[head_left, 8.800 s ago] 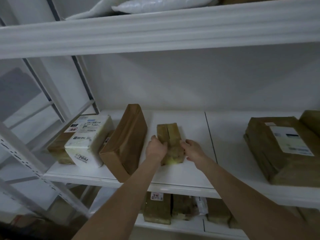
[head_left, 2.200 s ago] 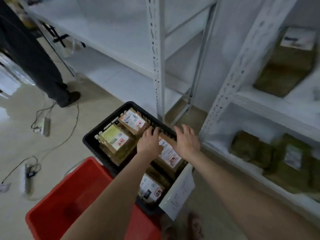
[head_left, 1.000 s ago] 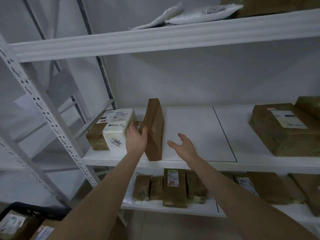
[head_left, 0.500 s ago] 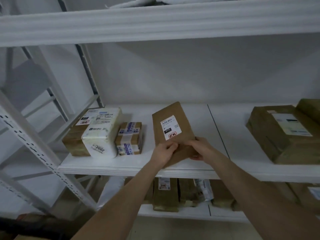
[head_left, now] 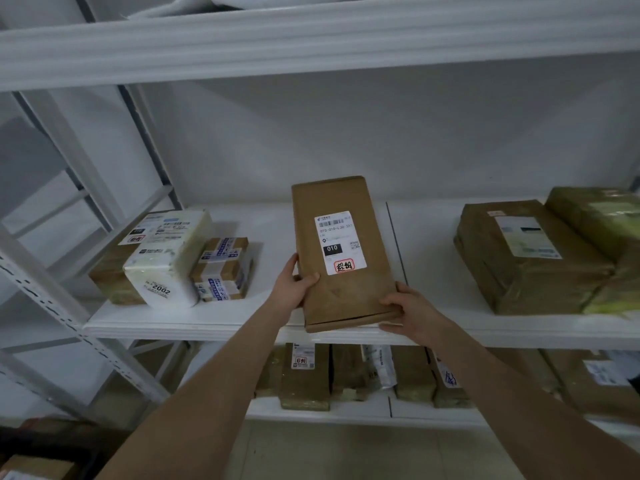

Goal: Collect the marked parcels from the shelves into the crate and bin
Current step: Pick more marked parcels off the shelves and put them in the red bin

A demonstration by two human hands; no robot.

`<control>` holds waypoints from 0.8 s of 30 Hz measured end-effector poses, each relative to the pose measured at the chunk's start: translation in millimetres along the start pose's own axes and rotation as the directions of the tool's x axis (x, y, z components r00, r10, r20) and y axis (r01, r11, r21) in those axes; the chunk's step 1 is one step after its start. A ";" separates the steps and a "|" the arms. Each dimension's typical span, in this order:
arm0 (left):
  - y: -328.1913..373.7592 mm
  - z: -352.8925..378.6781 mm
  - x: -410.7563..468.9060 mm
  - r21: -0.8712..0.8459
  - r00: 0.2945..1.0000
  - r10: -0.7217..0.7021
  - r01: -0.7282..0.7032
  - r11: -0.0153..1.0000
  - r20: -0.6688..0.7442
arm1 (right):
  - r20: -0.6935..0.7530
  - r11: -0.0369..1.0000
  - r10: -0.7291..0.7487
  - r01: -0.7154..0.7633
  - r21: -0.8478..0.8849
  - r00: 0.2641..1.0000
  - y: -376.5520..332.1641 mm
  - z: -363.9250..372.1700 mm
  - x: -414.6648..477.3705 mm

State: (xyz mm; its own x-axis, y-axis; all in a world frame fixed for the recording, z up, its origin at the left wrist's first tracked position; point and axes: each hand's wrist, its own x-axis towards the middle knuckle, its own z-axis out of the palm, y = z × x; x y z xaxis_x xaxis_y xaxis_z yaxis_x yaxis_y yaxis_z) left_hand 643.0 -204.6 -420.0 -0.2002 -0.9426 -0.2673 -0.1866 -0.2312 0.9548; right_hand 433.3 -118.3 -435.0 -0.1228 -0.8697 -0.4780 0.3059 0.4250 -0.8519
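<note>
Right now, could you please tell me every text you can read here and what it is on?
"010": black patch on the brown box label.
"2002": front of the white parcel.
Code line and red stamp on that label: too blurred.
Labels on the taped box, the right parcel and the lower parcel: too small.

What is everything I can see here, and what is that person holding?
Shelves: three levels, white, across the view.
Held parcel: one, brown with white label, at the middle shelf's front edge.
White parcel: one, white, middle shelf left.
Taped box: one, brown, beside the white parcel.
Large parcels: at least two, brown, middle shelf right.
Lower parcels: several, brown, lower shelf.
Bags: white, top shelf, count unclear.
Left hand, right hand: two, gripping the held parcel's lower end.
</note>
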 end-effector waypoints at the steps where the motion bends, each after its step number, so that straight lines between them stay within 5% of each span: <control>1: 0.2 3.7 -3.5 -0.011 1.000 0.011 -0.011 1.000 -0.002 | -0.032 0.992 -0.034 0.030 -0.121 0.999 0.5 -4.4 -2.3; 8: -10.2 28.7 -26.0 0.045 0.998 0.019 -0.022 0.999 0.061 | -0.093 0.863 -0.361 0.295 -0.410 0.928 -13.0 -9.8 -14.4; 19: -40.5 20.2 -62.0 0.160 0.981 0.073 -0.044 0.986 -0.180 | -0.107 0.860 -0.309 0.230 -0.456 0.945 10.7 3.5 -24.8; 24: -69.8 -10.9 -92.2 0.134 0.952 0.023 0.019 0.991 -0.306 | 0.013 0.749 -0.310 0.252 -0.613 0.951 34.0 25.2 -25.5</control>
State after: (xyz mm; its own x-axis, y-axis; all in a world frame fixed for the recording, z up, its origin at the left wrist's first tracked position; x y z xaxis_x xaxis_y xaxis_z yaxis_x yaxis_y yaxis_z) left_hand 685.0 -104.2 -460.6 0.0993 -0.9761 -0.1931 -0.3173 -0.2150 0.9236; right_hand 470.6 -88.0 -446.5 -0.1997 -0.9618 -0.1875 -0.3805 0.2524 -0.8896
